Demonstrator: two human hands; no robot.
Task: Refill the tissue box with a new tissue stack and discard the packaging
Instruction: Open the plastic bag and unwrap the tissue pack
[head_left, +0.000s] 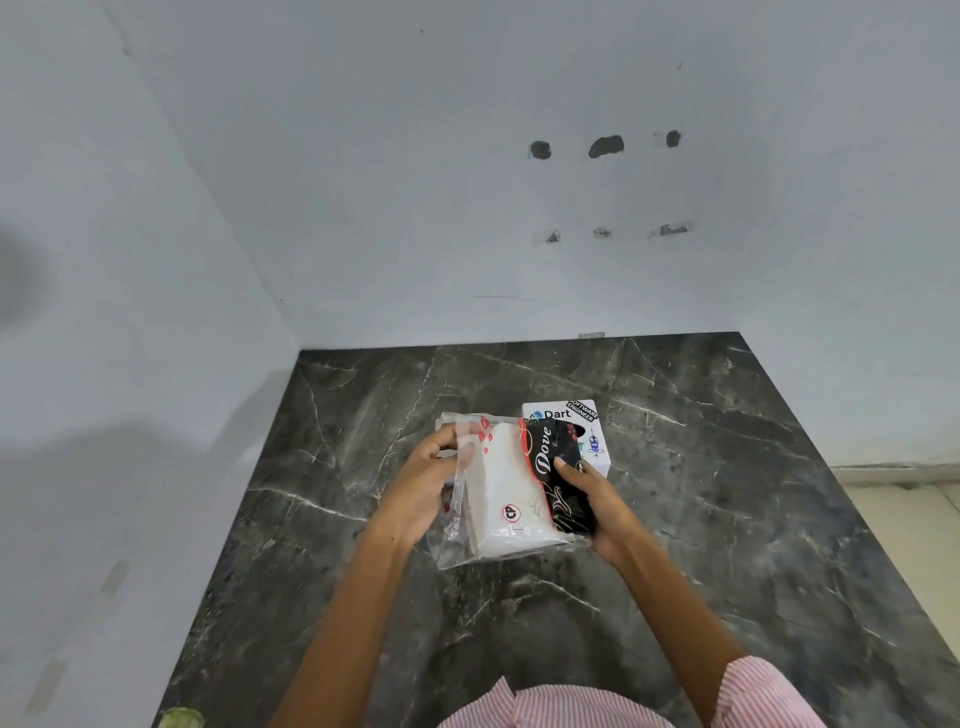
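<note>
The tissue pack runs lengthwise up the frame's centre; left hand pinches its wrapper, right hand clasps its side.

Dark grey marble counter with pale veins running into a corner, meeting the walls at left and far side. Far wall, plain white, showing three dark holes in a row, three smaller chipped marks sitting below. Soft shadows lying on the left wall. Pale floor showing at right.
</note>
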